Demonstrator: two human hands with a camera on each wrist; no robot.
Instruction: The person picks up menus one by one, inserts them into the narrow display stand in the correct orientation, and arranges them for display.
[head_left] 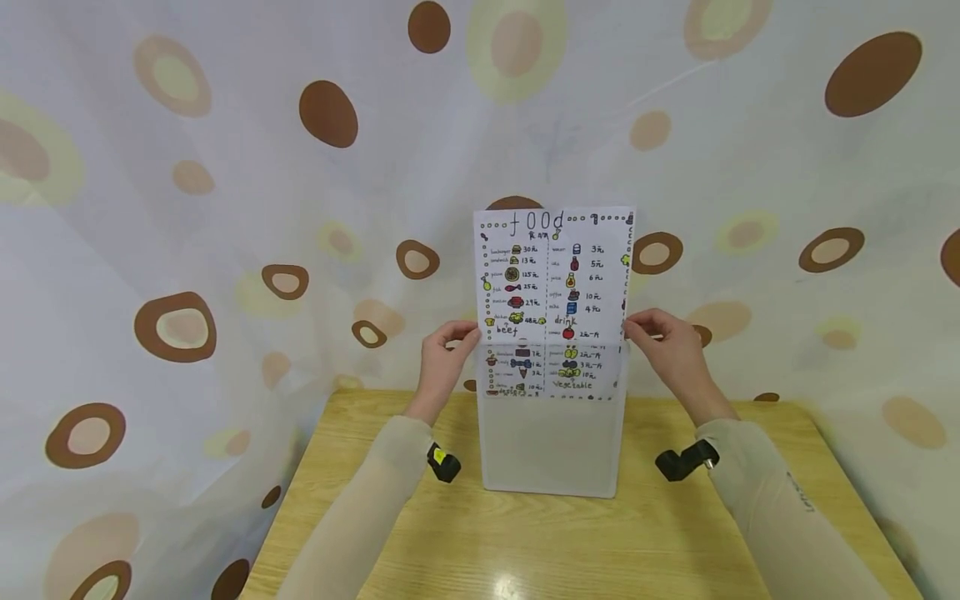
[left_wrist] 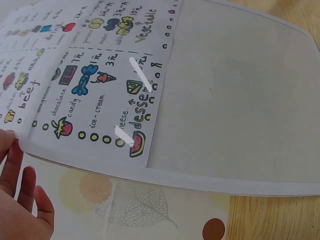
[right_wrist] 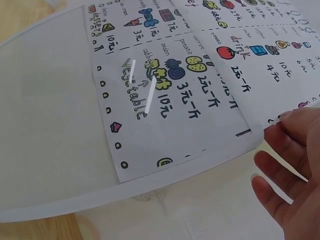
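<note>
Before the spotted curtain (head_left: 225, 167), we are pinching the menu sheet (head_left: 553, 275) with both hands (head_left: 442, 358) (head_left: 671, 350), feeding it squarely into the sleeve (head_left: 551, 450).

One menu sheet (head_left: 553, 275) — one clear sleeve (head_left: 551, 446) — one table (head_left: 525, 542) — two wrist cameras (head_left: 442, 462).
</note>
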